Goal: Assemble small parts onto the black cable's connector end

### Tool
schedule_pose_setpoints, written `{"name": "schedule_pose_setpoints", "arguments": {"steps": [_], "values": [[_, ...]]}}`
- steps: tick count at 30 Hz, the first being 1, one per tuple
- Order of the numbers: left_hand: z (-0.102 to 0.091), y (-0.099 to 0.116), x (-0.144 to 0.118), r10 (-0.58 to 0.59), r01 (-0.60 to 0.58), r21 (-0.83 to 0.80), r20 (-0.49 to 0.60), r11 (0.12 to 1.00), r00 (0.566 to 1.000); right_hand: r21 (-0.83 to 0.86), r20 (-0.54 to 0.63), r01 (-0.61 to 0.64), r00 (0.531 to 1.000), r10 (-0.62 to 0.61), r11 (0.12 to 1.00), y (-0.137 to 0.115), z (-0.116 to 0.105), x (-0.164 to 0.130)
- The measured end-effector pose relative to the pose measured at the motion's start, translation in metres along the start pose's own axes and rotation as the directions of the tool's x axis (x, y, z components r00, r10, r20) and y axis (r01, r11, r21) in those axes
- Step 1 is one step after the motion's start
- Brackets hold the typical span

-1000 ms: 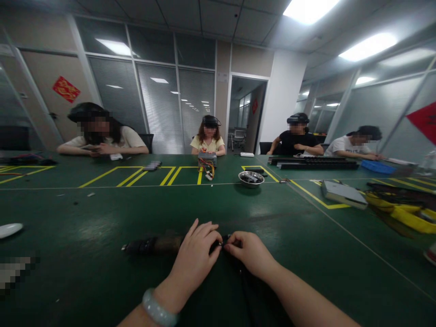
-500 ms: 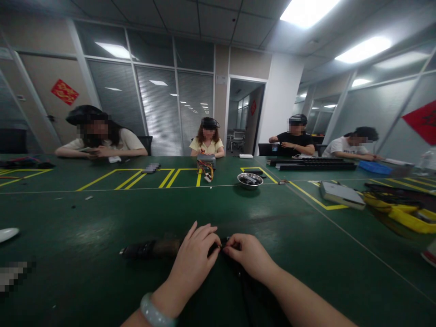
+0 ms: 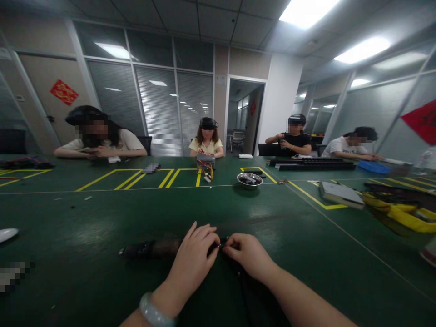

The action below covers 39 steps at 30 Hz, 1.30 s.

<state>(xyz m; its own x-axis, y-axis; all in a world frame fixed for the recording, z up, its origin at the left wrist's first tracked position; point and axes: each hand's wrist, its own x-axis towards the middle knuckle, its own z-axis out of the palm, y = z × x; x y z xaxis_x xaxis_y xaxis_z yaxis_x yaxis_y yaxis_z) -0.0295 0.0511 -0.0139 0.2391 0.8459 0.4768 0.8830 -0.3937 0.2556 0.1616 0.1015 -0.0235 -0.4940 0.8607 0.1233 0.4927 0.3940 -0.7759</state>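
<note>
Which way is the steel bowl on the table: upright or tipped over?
Upright: the bowl sits on its base on the table, rim up, dark items inside.

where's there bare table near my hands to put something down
Bare green table lies left of the left hand, between the dark bar and the yellow floor-style lines. Another bare stretch runs from the right hand up to the metal bowl. The far right is crowded with yellow parts and a grey box.

An office workroom is showing here. People are sitting around a green counter [image 3: 102, 213] marked with yellow lines, glass partitions [image 3: 160, 109] standing behind them.
</note>
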Motion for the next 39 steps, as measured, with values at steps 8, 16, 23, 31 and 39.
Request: {"name": "schedule_pose_setpoints", "arguments": {"steps": [8, 16, 23, 31, 39], "values": [[0.0007, 0.0000, -0.0003, -0.002, 0.002, -0.011, -0.003, 1.000, 1.000, 0.005, 0.005, -0.007, 1.000, 0.007, 1.000, 0.0005, -0.0006, 0.0003], [-0.0012, 0.0021, 0.0006, 0.009, -0.009, -0.010, 0.005, 1.000, 1.000, 0.003, 0.003, -0.013, 1.000, 0.013, 1.000, -0.0004, -0.0009, 0.0000], [-0.0024, 0.0039, -0.0001, -0.026, 0.025, -0.023, -0.011, 0.999, 1.000, 0.006, -0.005, 0.000, 1.000, 0.000, 1.000, 0.0011, -0.0008, 0.0000], [-0.0004, 0.0034, 0.0003, 0.000, 0.000, -0.020, -0.012, 1.000, 1.000, 0.003, -0.010, 0.012, 1.000, -0.012, 1.000, 0.0001, -0.0003, 0.0003], [0.0012, 0.0001, -0.0001, 0.000, 0.000, -0.003, -0.003, 1.000, 1.000, 0.003, -0.007, 0.007, 1.000, -0.007, 1.000, -0.0002, -0.0006, 0.0010]]}}
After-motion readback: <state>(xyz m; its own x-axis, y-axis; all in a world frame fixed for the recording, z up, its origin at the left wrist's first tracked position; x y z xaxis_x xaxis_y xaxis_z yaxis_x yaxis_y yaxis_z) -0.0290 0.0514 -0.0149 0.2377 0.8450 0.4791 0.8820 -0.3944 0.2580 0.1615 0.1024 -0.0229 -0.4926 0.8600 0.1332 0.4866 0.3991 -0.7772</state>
